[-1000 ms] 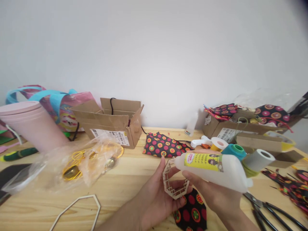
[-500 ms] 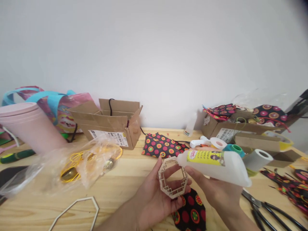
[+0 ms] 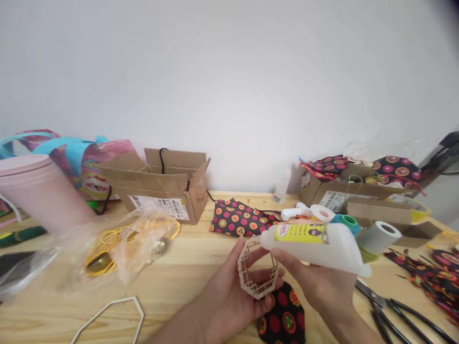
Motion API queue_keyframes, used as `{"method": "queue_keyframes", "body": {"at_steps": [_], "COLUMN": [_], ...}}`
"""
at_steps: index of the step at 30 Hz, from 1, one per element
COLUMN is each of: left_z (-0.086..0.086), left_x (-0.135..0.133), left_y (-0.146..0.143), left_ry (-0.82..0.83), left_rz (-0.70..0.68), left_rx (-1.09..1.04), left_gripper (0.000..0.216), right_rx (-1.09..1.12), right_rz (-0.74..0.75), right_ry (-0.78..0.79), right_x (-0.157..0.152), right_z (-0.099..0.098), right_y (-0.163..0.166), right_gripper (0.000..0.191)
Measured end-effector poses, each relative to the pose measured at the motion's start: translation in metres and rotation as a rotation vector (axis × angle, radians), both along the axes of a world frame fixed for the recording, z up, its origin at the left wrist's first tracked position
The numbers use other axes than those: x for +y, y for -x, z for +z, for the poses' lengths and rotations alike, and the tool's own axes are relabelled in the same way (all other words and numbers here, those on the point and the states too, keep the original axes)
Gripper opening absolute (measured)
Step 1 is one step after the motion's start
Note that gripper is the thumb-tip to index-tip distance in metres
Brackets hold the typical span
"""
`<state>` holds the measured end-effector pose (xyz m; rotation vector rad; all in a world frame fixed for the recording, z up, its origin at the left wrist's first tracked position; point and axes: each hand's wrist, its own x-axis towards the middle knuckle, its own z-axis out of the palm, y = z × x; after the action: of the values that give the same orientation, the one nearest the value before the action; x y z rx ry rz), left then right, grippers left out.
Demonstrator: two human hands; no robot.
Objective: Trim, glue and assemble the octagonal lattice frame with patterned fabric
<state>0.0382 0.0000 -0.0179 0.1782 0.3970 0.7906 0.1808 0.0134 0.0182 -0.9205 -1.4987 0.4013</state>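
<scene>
An octagonal wooden lattice frame (image 3: 245, 283) rests in my left hand (image 3: 225, 291), its fingers curled behind and around the rim. My right hand (image 3: 319, 286) is closed around a white glue bottle (image 3: 337, 246) with a yellow label, tipped nearly on its side. The bottle's nozzle points left and meets or hovers over the frame's upper edge; exact contact cannot be made out. Below my hands lies a black patterned fabric piece (image 3: 285, 317), and a similar fabric piece (image 3: 244, 217) lies behind them. A plain octagonal wooden outline (image 3: 107, 308) sits to the left.
A cardboard box (image 3: 161, 186), pink tumbler (image 3: 46, 191) and clear plastic bag (image 3: 125, 248) with yellow cord occupy the left. On the right are thread spools (image 3: 380, 236), black-handled pliers (image 3: 380, 302), fabric scraps (image 3: 430, 277) and another box (image 3: 322, 191). A small bottle (image 3: 281, 188) stands by the wall.
The view has shifted slightly. The octagonal lattice frame has turned a little in my left hand, and the glue bottle stays at its upper edge.
</scene>
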Motion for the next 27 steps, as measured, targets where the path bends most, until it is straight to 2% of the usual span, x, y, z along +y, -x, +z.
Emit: {"method": "queue_keyframes", "body": {"at_steps": [3,7,12,16,20,24,27], "left_z": [0.001,0.003,0.008,0.007,0.005,0.005,0.006], "left_x": [-0.001,0.0,0.002,0.003,0.003,0.003,0.003], "left_y": [0.0,0.001,0.004,0.003,0.001,0.001,0.0], "left_ry": [-0.013,0.001,0.012,-0.001,-0.006,-0.034,-0.036], "left_rz": [0.013,-0.002,-0.016,-0.017,0.02,0.035,0.037], "left_rx": [-0.012,-0.018,-0.037,-0.042,-0.003,0.022,0.042], "left_gripper": [0.039,0.043,0.044,0.041,0.039,0.039,0.043], "right_rx": [0.001,0.089,0.184,0.171,0.169,0.185,0.269], "right_rz": [-0.032,-0.065,0.012,0.028,0.032,0.077,0.112], "right_ry": [-0.021,0.035,0.045,0.037,0.033,0.021,0.096], "right_x": [0.001,0.003,0.003,0.002,0.004,0.005,0.004], "right_z": [0.004,0.011,0.013,0.005,-0.004,0.0,0.005], "right_y": [0.003,0.002,0.003,0.005,0.005,0.003,0.004], "right_gripper": [0.02,0.025,0.026,0.02,0.03,0.027,0.026]}}
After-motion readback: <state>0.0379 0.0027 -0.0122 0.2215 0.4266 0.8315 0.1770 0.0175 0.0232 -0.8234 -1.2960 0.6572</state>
